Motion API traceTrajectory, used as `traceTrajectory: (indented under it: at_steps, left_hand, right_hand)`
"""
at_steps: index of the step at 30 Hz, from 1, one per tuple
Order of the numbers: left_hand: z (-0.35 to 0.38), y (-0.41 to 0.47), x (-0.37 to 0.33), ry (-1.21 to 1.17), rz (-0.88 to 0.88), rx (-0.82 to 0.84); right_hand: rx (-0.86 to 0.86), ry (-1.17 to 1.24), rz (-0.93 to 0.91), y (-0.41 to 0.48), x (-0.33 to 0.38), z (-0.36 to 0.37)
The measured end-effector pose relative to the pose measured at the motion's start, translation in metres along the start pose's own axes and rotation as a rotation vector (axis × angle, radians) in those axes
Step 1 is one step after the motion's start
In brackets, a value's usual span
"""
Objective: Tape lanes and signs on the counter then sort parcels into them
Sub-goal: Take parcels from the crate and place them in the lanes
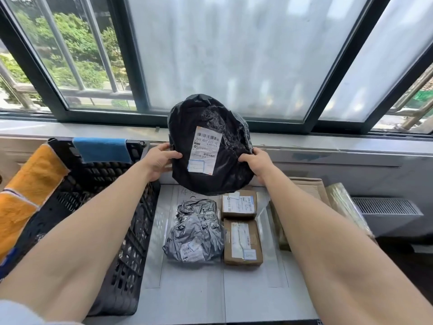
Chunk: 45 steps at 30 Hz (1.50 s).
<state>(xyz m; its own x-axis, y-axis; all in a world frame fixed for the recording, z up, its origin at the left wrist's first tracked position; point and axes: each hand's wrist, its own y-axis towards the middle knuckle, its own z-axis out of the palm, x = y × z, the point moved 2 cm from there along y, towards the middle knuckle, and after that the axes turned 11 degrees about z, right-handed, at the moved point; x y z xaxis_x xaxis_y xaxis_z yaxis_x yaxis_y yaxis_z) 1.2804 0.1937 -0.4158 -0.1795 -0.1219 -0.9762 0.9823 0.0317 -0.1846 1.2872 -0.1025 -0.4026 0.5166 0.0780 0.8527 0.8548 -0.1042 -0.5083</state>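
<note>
Two hands on one parcel: left hand (159, 160) and right hand (255, 163), each grip clamped on an edge of the black crinkled plastic mailer bag (225, 160). It is held up mid-frame above the grey worktop (187, 292), label facing camera. Sorting step, probably a label check. Next: choose its lane. Grey plastic mailer (194, 231) and brown cardboard boxes (242, 242) already lie lower centre.

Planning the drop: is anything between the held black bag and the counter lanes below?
Yes. A grey bag lies in the left lane and two boxes in the right, beneath the black bag.
</note>
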Motion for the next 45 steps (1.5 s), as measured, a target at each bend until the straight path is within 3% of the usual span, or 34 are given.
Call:
traceTrajectory:
  at_steps: [10, 15, 20, 26, 31, 34, 39, 45]
  left_hand:
    - [0.009, -0.001, 0.003, 0.002, -0.012, 0.051]
    - [0.042, -0.012, 0.003, -0.006, -0.023, 0.09]
    - [0.119, -0.03, -0.023, -0.066, 0.087, 0.308]
    - [0.215, -0.056, -0.045, 0.275, 0.237, 0.483]
    - [0.265, -0.072, -0.041, 0.647, 0.465, 0.484]
    - [0.279, -0.075, -0.032, 0.692, 0.481, 0.488]
    - [0.293, -0.078, -0.022, 0.606, 0.405, 0.532]
    - [0.262, -0.061, -0.033, 0.097, 0.142, 0.41]
  right_hand:
    - [-0.021, 0.053, 0.003, -0.008, -0.008, -0.009]
    - [-0.112, 0.051, 0.054, -0.009, -0.027, -0.032]
    - [-0.245, 0.079, 0.162, -0.006, -0.056, -0.053]
    - [-0.145, 0.262, 0.345, -0.015, -0.093, -0.056]
    - [0.038, 0.294, 0.28, -0.019, -0.11, -0.056]
    - [0.04, 0.271, 0.236, -0.018, -0.115, -0.064]
    - [0.078, 0.317, 0.283, -0.018, -0.128, -0.084]
    - [-0.003, 0.367, 0.377, -0.018, -0.132, -0.133]
